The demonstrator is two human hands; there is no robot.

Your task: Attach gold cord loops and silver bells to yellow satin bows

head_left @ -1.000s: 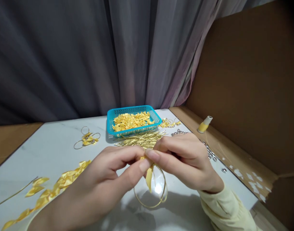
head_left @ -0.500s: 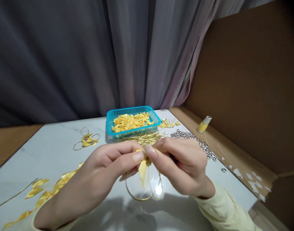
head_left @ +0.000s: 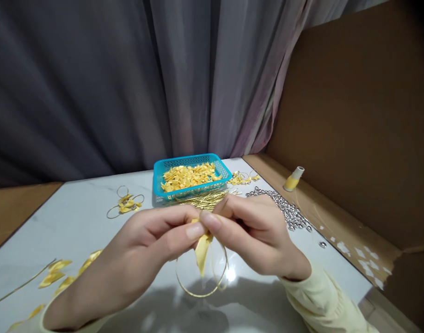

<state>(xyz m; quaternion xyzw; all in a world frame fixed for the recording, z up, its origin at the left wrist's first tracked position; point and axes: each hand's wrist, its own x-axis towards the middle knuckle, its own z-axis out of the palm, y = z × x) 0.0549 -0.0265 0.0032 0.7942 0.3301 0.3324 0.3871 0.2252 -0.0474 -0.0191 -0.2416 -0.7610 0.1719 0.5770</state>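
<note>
My left hand [head_left: 142, 249] and my right hand [head_left: 256, 231] meet fingertip to fingertip above a white marble table [head_left: 83, 217]. Both pinch the top of a small yellow ribbon piece [head_left: 201, 252], which hangs down between them. A thin gold wire hoop [head_left: 201, 280] dangles from the same pinch, just over the table. Behind my hands stands a blue plastic basket [head_left: 191, 173] filled with several cut yellow ribbon pieces. A bundle of gold pins [head_left: 201, 200] lies in front of the basket.
Silver beads [head_left: 288, 210] are strewn at the right. A finished hoop with ribbon [head_left: 125, 204] lies left of the basket, and more lie at its right [head_left: 242, 177]. Yellow ribbon petals [head_left: 59, 273] trail at the lower left. A yellow thread spool [head_left: 293, 179] stands by a cardboard wall [head_left: 357, 120].
Both hands have shifted slightly left and up, still pinching together. The hoop and the ribbon piece have swung left with them, uncovering more of the silver beads.
</note>
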